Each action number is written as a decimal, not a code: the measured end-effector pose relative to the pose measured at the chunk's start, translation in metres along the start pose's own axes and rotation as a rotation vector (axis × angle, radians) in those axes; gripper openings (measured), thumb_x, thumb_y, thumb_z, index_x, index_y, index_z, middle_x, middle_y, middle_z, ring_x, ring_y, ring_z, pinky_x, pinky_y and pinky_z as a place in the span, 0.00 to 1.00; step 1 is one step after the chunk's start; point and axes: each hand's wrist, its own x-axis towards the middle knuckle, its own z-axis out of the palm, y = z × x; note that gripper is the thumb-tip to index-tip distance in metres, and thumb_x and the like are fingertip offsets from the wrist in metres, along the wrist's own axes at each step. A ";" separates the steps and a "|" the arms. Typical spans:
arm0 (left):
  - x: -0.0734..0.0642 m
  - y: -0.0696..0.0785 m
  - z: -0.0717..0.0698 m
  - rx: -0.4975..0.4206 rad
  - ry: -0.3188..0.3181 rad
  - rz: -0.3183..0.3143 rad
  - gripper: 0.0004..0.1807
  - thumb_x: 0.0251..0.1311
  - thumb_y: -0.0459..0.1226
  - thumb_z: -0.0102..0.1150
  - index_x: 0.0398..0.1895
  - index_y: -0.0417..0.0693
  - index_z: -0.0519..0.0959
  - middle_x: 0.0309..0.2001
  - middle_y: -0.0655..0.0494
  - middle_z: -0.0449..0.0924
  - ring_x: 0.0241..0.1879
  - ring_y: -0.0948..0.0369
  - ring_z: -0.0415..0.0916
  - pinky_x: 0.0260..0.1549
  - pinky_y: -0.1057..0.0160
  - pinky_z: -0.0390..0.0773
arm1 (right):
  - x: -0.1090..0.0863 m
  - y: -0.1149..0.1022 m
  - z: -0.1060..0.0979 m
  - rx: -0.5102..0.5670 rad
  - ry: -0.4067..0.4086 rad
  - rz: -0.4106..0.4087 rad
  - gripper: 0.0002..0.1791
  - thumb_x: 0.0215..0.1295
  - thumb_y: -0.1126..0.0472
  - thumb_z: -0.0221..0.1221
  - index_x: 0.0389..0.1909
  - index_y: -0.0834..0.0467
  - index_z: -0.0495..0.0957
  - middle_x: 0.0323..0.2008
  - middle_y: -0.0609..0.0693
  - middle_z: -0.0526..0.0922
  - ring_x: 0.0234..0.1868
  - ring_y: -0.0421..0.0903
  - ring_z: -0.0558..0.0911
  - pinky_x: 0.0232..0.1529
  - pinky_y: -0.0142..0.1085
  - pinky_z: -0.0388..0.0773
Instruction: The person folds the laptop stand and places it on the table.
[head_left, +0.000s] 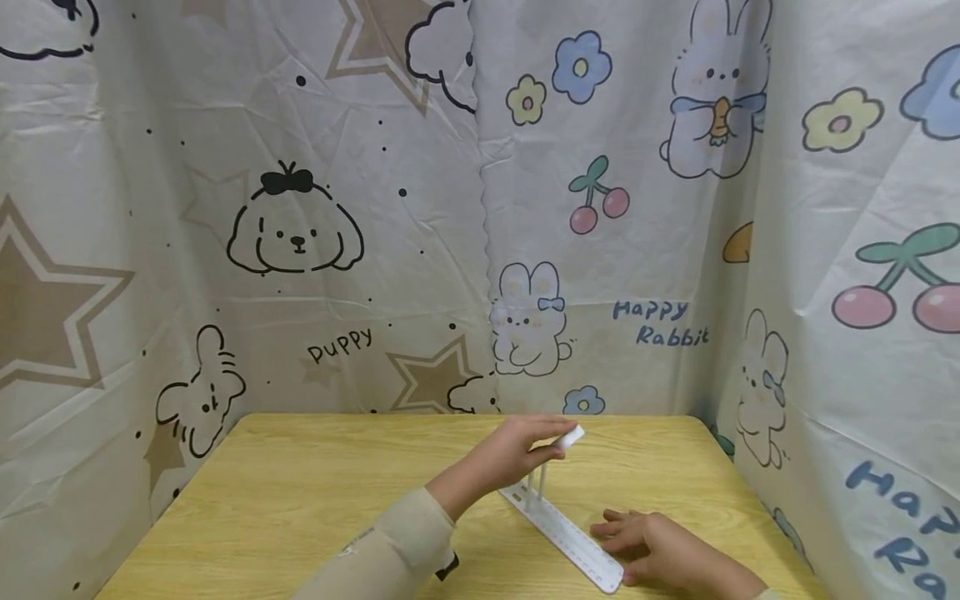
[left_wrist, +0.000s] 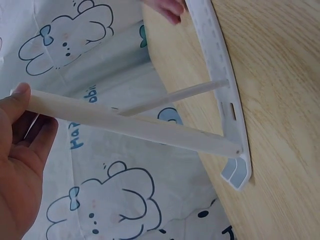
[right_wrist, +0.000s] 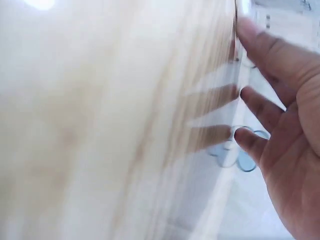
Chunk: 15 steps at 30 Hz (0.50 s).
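A white folding stand (head_left: 562,533) rests on the table, its long slotted base slanting toward the near right. From the base's far end an arm (left_wrist: 135,125) rises at an angle, with a thin strut (left_wrist: 175,97) running between arm and base. My left hand (head_left: 517,454) pinches the raised end of that arm between thumb and fingers. Low at the near end of the base is my right hand (head_left: 660,546), its fingers spread and slightly bent. The right thumb (right_wrist: 280,57) is right at the base's edge, while the other fingertips meet the tabletop.
The wood-grain table (head_left: 300,500) has rounded far corners. Printed curtains (head_left: 420,250) with puppies, rabbits and cherries hang behind it and along both sides. A small black piece (head_left: 447,568) shows beneath the left sleeve.
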 end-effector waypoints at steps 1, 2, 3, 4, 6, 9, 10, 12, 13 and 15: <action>0.000 0.001 0.000 0.003 0.013 0.009 0.25 0.69 0.38 0.62 0.69 0.46 0.76 0.68 0.53 0.77 0.68 0.58 0.74 0.65 0.68 0.73 | 0.001 0.003 -0.001 0.013 -0.008 -0.005 0.23 0.56 0.45 0.71 0.55 0.39 0.86 0.66 0.41 0.78 0.75 0.64 0.64 0.66 0.74 0.59; 0.000 0.001 0.001 -0.001 0.024 0.018 0.25 0.69 0.38 0.62 0.68 0.45 0.76 0.67 0.52 0.77 0.67 0.58 0.74 0.65 0.68 0.74 | 0.002 0.005 -0.003 0.024 -0.016 -0.005 0.25 0.56 0.45 0.71 0.57 0.39 0.85 0.66 0.40 0.78 0.76 0.65 0.63 0.66 0.76 0.56; 0.000 0.002 0.001 0.002 0.032 0.025 0.25 0.69 0.38 0.62 0.68 0.45 0.77 0.66 0.53 0.78 0.66 0.58 0.75 0.64 0.69 0.74 | 0.004 0.007 -0.004 0.022 -0.022 -0.015 0.27 0.56 0.44 0.71 0.58 0.40 0.84 0.67 0.40 0.78 0.76 0.65 0.62 0.66 0.76 0.55; 0.000 0.002 0.001 0.003 0.040 0.031 0.24 0.69 0.37 0.62 0.68 0.45 0.77 0.66 0.52 0.78 0.66 0.59 0.76 0.64 0.69 0.75 | 0.005 0.009 -0.005 0.015 -0.029 -0.026 0.26 0.56 0.44 0.71 0.58 0.40 0.84 0.66 0.40 0.78 0.76 0.65 0.62 0.66 0.76 0.55; -0.001 0.003 0.002 0.004 0.052 0.037 0.24 0.69 0.37 0.62 0.67 0.45 0.77 0.66 0.52 0.79 0.65 0.59 0.77 0.62 0.71 0.75 | 0.006 0.011 -0.006 -0.015 -0.032 -0.055 0.25 0.56 0.42 0.70 0.57 0.40 0.85 0.65 0.40 0.79 0.75 0.65 0.63 0.70 0.71 0.58; -0.002 0.002 0.002 0.006 0.064 0.027 0.24 0.68 0.37 0.63 0.67 0.46 0.77 0.65 0.53 0.79 0.64 0.60 0.77 0.61 0.72 0.76 | 0.007 0.011 -0.004 -0.044 -0.027 -0.087 0.24 0.57 0.41 0.68 0.56 0.40 0.85 0.64 0.39 0.80 0.75 0.62 0.65 0.75 0.58 0.60; -0.003 0.002 0.002 0.008 0.071 0.027 0.24 0.68 0.37 0.63 0.67 0.46 0.78 0.65 0.53 0.79 0.63 0.61 0.78 0.60 0.72 0.76 | 0.007 0.011 -0.003 -0.047 -0.022 -0.097 0.24 0.57 0.41 0.68 0.55 0.40 0.85 0.63 0.39 0.80 0.75 0.62 0.65 0.76 0.56 0.60; -0.004 0.001 0.003 0.003 0.084 0.028 0.24 0.67 0.36 0.64 0.66 0.46 0.78 0.64 0.53 0.80 0.62 0.61 0.79 0.59 0.73 0.77 | 0.007 0.009 0.001 -0.042 -0.017 -0.115 0.24 0.57 0.41 0.68 0.55 0.41 0.86 0.63 0.38 0.81 0.75 0.61 0.66 0.77 0.57 0.57; -0.004 0.001 0.003 -0.003 0.091 0.030 0.23 0.67 0.36 0.64 0.66 0.45 0.79 0.63 0.53 0.80 0.61 0.60 0.79 0.58 0.73 0.77 | 0.008 0.007 0.003 -0.030 -0.014 -0.124 0.24 0.57 0.41 0.68 0.55 0.41 0.86 0.63 0.39 0.81 0.75 0.62 0.66 0.76 0.62 0.55; -0.005 0.000 0.004 -0.017 0.110 0.033 0.23 0.67 0.35 0.64 0.65 0.44 0.79 0.62 0.52 0.81 0.59 0.60 0.81 0.56 0.74 0.78 | 0.008 0.004 0.007 -0.026 -0.002 -0.137 0.24 0.57 0.41 0.68 0.54 0.42 0.86 0.62 0.39 0.81 0.74 0.62 0.66 0.72 0.70 0.52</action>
